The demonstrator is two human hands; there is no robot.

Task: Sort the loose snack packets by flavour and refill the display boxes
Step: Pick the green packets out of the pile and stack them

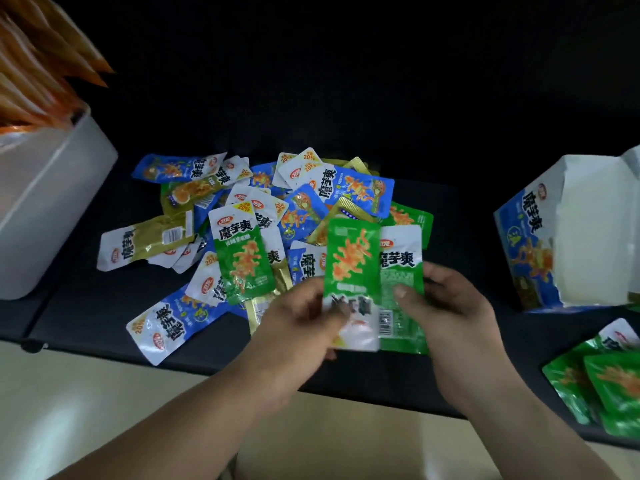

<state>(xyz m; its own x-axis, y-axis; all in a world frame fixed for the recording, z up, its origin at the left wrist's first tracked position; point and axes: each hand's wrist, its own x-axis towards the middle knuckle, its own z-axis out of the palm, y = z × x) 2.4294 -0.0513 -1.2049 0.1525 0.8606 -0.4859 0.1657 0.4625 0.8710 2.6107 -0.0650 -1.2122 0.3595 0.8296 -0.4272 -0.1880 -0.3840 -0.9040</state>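
Left hand [304, 317] pinches 1 green packet [351, 258], right hand [446, 306] grips a 2nd packet [401, 271] behind it — both just over the pile [242, 202]. I'd square the 2 up, then add them to the green stack [609, 382] at right.

A black tabletop [86, 317] runs across the view, its front edge above a pale cream floor [69, 403]. Behind it everything sinks into unlit darkness
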